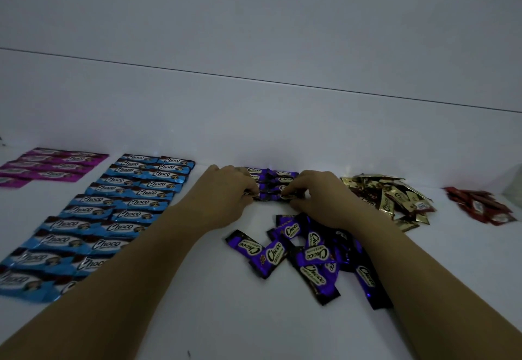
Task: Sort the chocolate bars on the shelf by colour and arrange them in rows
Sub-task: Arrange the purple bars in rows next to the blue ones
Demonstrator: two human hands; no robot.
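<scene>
On the dim white shelf [254,128], left hand [226,191] and right hand [320,197] pinch purple bars [282,174]

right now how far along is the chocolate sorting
Done: the pink bars and blue bars lie in neat rows on the shelf. In hand: the left hand and right hand each pinch a purple bar at the near end of the started purple rows. Left: the loose purple pile, the gold heap and the red heap lie jumbled.
</scene>
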